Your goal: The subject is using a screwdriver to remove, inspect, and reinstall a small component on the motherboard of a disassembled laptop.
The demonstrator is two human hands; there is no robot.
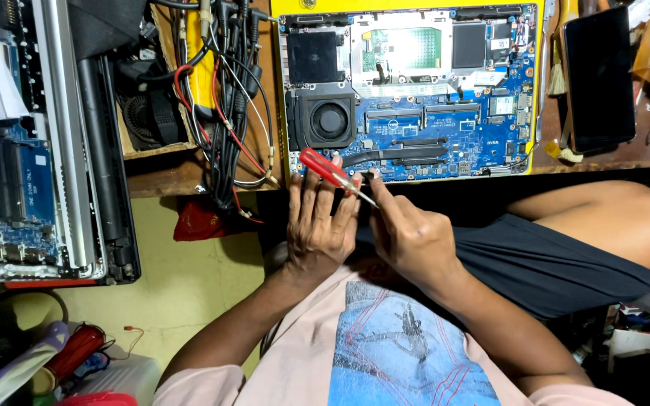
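An opened laptop lies on a wooden bench, its blue circuit board, black fan and heat pipes exposed. My left hand holds a red-handled screwdriver just below the laptop's near edge, fingers stretched along it. My right hand pinches near the screwdriver's metal tip, holding something too small to make out. Both hands hover over my lap, close together and touching the tool.
A tangle of black, red and yellow cables hangs left of the laptop. Another dismantled laptop lies at far left. A dark phone and a brush rest at the right. My bare knee is at the right.
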